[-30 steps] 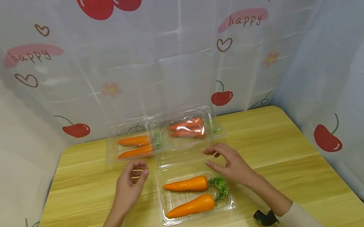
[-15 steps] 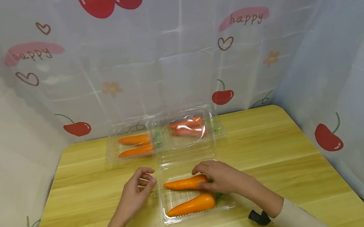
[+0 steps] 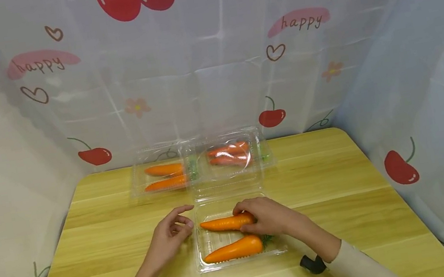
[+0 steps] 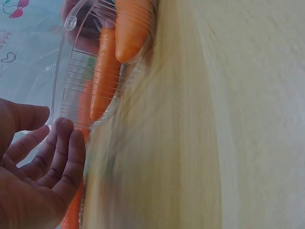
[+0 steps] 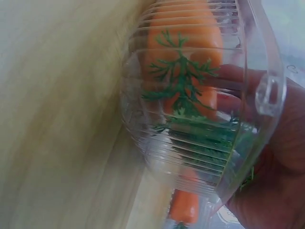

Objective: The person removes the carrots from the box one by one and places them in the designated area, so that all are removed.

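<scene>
A clear plastic clamshell box (image 3: 200, 264) lies with its lid folded back, two orange carrots with green tops inside. Over its right side reaches my right hand (image 3: 268, 216), fingers and thumb gripping the thick end of the upper carrot (image 3: 221, 224). The lower carrot (image 3: 234, 249) rests beside it, untouched. Through the box wall in the right wrist view, leafy green tops (image 5: 183, 78) show in front of the orange. My left hand (image 3: 168, 238) hovers at the box's left edge, fingers loosely bent and holding nothing; whether a fingertip touches the rim is unclear.
Behind stand more clear boxes: one at left holds two orange carrots (image 3: 165, 183), one at right holds redder carrots (image 3: 230, 160), seen through the raised lid. A wooden table (image 3: 319, 176) lies underneath, with a cherry-print curtain (image 3: 198, 98) around its back and sides.
My right hand has come in from the right side, down onto the upper carrot's thick end. My left hand has moved slightly right and nearer, up to the box's edge.
</scene>
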Motion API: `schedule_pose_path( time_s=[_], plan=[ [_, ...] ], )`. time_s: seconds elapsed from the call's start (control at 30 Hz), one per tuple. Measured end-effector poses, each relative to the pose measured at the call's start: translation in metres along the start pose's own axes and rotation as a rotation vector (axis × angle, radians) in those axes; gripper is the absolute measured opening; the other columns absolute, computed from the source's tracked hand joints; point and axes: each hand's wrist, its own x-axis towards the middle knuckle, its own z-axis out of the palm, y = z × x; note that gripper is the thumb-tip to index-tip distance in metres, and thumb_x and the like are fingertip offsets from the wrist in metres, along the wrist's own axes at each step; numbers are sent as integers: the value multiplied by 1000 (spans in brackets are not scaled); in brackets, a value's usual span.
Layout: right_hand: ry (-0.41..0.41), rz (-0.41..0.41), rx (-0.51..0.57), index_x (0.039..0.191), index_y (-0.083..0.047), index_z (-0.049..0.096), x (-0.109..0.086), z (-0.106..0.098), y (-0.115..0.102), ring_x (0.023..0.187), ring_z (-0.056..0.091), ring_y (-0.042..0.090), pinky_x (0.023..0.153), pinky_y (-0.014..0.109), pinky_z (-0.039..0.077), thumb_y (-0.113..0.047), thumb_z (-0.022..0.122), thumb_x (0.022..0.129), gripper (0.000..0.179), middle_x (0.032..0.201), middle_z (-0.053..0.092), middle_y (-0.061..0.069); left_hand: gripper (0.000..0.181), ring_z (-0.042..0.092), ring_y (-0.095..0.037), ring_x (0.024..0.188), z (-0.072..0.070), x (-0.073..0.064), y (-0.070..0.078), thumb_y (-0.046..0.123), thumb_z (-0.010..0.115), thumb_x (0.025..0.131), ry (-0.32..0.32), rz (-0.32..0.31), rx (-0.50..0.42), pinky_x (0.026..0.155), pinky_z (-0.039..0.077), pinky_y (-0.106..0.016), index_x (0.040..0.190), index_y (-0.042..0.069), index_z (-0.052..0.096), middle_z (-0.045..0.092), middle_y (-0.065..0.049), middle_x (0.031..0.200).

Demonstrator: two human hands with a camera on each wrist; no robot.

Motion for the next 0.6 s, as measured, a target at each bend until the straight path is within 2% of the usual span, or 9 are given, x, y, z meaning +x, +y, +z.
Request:
schedule_pose_path(
  time_s=[0.17,0.27,0.47,0.6],
  plan=[
    [21,-6,-13,129,-18,72,-1,1,1,91,60,7,86,29,55,-32,80,99,34,120,76,-5,43,73,-33,88,1,1,-3,22,70,107,-28,-16,-34,67,59,-32,149,18,63,69,-18,111],
    [38,-8,-16,129,-19,72,-2,2,1,95,62,7,90,31,56,-33,80,99,34,122,75,-6,43,74,-34,87,1,0,-4,22,71,106,-22,-28,-56,68,60,-32,149,19,63,69,-18,110],
    [87,-6,2,131,-22,71,-5,-2,-1,110,65,11,104,40,57,-36,79,99,36,130,74,-5,44,77,-26,82,1,-1,-6,20,71,106,-22,-31,-100,77,66,-36,149,18,63,68,-19,110],
    [141,-15,23,130,-25,71,-10,-7,-1,112,64,9,103,39,58,-34,80,98,35,130,73,-8,45,77,-21,77,3,0,-5,17,69,107,-43,-48,-159,76,68,-40,151,15,61,66,-22,111]
  ],
)
